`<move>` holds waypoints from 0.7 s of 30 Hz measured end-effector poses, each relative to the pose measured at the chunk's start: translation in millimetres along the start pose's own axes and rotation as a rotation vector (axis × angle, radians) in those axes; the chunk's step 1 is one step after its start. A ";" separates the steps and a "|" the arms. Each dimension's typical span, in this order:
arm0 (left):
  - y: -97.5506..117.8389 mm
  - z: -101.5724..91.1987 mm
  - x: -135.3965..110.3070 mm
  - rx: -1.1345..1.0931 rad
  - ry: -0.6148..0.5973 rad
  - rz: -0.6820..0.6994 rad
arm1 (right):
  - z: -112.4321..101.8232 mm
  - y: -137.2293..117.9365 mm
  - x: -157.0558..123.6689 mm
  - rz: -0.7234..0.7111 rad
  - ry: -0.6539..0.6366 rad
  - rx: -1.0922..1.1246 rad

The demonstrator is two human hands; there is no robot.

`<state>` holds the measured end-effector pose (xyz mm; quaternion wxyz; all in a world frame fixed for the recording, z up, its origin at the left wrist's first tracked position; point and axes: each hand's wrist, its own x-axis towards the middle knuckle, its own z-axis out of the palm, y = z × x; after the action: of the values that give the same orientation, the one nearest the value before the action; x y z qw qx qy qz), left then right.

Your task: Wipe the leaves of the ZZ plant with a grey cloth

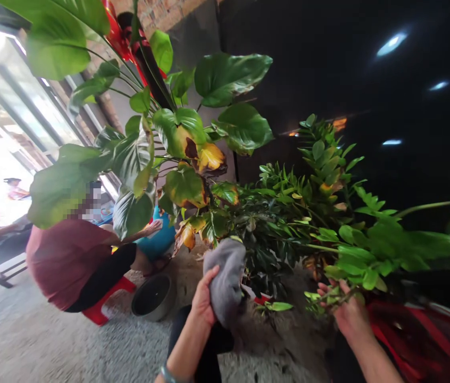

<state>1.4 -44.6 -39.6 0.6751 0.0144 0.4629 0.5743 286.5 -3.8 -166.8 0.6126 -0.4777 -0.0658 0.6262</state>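
Note:
My left hand (204, 300) is closed around a bunched grey cloth (227, 279), held up in front of the leafy plants. At the lower right, my right hand (348, 311) has its fingers curled round a leafy green stem (339, 295); part of the grip is hidden by leaves. Beyond the cloth stands a tall plant with broad leaves (183, 183), some yellowed and brown at the edges. A dense plant with small leaves (268, 229) fills the middle, between my hands.
A person (69, 260) in a red shirt sits on a red stool (107, 300) at the left, by a blue round object (159, 234). A dark basin (153, 298) stands on the concrete floor. Red bags (420, 340) lie at the lower right. A dark glossy wall (336, 58) rises behind.

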 end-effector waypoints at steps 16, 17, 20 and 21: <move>-8.2 2.5 -1.6 0.179 0.060 0.017 | 8.6 -1.5 -3.4 0.023 -0.037 0.167; 2.0 10.2 -4.3 0.185 0.047 0.107 | 10.0 -2.2 -4.4 0.027 -0.043 0.170; 24.0 32.0 0.4 0.212 -0.023 0.340 | 13.4 -2.6 -5.2 0.031 -0.043 0.178; 24.7 35.1 5.6 0.238 -0.048 0.378 | 13.5 -2.4 -4.7 0.032 -0.041 0.177</move>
<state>4.6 -13.8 -9.4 0.5598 0.1939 0.5004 0.6313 278.1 -0.3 -155.6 0.6407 -0.4099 -0.0151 0.6490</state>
